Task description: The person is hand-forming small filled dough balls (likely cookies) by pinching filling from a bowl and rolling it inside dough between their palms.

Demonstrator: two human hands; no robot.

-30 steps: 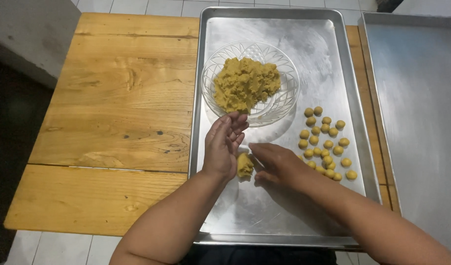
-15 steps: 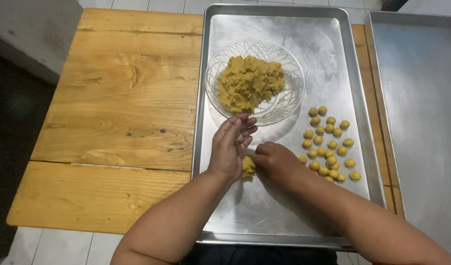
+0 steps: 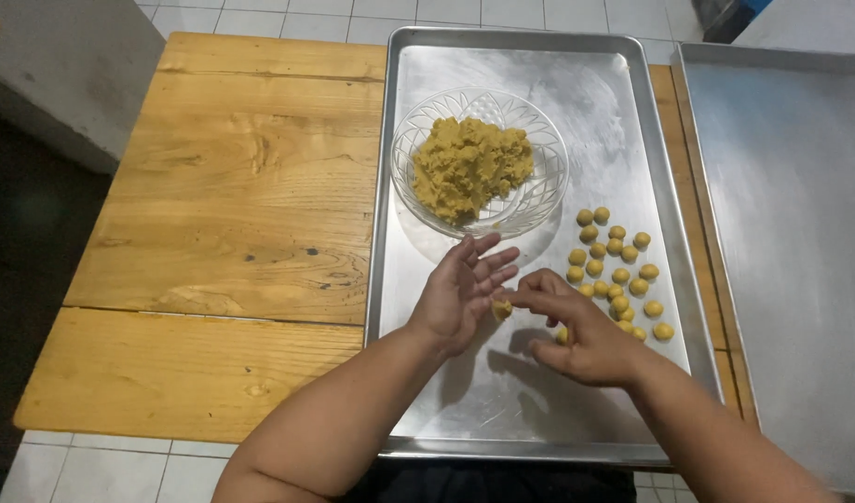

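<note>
Fingertips of the right hand are pinching a dough lump against the open left hand, just below the bowl; light, even pressure is being advised.

Most of the small yellow dough lump is hidden between the left hand and the fingertips of the right hand; its full shape cannot be told; the right hand also covers a few of the dough balls at the near end of the cluster; the second metal tray on the right runs off the picture's edge; both forearms are cut off at the bottom; the near rim of the baking tray is partly hidden behind the arms.
</note>
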